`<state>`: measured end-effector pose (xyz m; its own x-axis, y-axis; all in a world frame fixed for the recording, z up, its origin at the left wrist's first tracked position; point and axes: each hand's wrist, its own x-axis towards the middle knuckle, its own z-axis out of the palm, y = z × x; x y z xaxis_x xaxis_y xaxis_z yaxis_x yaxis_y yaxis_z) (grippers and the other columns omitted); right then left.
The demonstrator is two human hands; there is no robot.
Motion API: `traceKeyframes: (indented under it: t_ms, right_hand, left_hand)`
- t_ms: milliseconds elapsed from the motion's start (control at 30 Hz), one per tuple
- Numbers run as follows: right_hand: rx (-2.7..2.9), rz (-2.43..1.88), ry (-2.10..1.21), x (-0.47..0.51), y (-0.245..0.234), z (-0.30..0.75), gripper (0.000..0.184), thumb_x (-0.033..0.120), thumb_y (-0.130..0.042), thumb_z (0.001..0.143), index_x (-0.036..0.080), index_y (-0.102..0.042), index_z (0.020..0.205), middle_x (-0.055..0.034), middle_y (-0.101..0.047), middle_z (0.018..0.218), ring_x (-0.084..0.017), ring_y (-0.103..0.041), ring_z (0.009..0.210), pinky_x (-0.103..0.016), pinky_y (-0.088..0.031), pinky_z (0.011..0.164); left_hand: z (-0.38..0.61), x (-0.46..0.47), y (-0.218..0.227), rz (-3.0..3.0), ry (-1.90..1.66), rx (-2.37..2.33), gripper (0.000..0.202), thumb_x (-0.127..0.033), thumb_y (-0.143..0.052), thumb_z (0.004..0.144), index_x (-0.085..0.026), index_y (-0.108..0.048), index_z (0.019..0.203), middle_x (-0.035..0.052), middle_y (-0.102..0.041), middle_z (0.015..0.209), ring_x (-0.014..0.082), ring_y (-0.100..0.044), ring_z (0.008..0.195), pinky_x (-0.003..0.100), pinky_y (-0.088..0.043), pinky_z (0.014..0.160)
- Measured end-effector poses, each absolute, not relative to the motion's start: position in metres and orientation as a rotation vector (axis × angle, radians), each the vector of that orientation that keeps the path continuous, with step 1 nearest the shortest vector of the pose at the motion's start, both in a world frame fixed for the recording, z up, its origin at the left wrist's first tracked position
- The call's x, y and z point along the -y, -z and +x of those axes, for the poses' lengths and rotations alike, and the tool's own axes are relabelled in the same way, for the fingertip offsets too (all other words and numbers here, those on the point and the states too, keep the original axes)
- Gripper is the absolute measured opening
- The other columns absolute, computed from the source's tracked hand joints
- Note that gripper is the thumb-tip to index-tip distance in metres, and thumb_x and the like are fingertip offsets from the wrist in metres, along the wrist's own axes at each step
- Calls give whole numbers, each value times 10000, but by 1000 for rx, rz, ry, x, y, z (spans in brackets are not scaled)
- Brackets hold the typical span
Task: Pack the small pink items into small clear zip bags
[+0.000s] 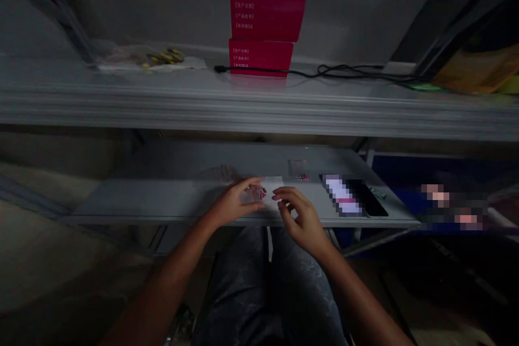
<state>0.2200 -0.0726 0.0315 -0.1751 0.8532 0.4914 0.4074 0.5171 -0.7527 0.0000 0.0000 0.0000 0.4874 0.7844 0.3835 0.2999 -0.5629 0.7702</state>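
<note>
My left hand (pixel 237 203) curls over a small crumpled pink-and-white packet (pixel 256 192) and seems to hold it against a white paper sheet (pixel 273 190) on the grey lower shelf (pixel 162 200). My right hand (pixel 299 212) hovers at the sheet's near right corner, fingers loosely apart and nothing visible in them. To the right lies a black phone (pixel 352 197) with a pixelated screen. Farther back are a small clear bag (pixel 298 167) and a tiny pink item (pixel 303 177).
Above my hands runs a grey metal shelf edge (pixel 259 111), carrying a stack of red boxes (pixel 263 13), a black cable (pixel 340 72) and yellow pieces on a plastic sheet (pixel 162 58). A pixelated patch (pixel 452 206) covers part of a blue surface at right. My jeans-clad legs (pixel 267 292) are below.
</note>
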Motion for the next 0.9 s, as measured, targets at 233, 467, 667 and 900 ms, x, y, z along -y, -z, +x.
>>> traceKeyframes:
  t_ms: [233,467,667,900]
  right_hand:
    - [2111,-908,-530,67,-5,209,471,19,-490,810,227,-597,1219,-102,-633,1243,-237,-611,1181,-397,-524,997]
    - [2321,-864,-674,58,-11,196,577,88,-505,754,171,-541,1323,-107,-646,1284,-245,-625,1154,-388,-524,992]
    - [2456,-778,-596,53,0,178,438,158,-546,745,150,-617,1177,-127,-650,1253,-257,-609,1134,-389,-519,977]
    - [2629,-838,-522,57,7,178,385,207,-600,742,122,-657,1112,-153,-688,1117,-281,-638,1000,-411,-527,885]
  left_hand:
    - [4,7,-4,2034,-836,-750,575,-372,-816,800,-316,-589,1325,97,-630,1366,292,-567,1302,481,-439,1132]
    - [-5,2,-15,2134,-662,-670,548,-388,-786,820,-237,-574,1303,95,-664,1252,267,-638,1155,427,-511,1010]
    - [-8,13,-12,2274,-623,-689,561,-437,-786,798,-215,-592,1276,116,-692,1195,289,-655,1104,416,-516,957]
    - [-8,32,-11,2367,-538,-803,739,-452,-818,746,-232,-545,1396,153,-634,1338,340,-598,1207,470,-481,1008]
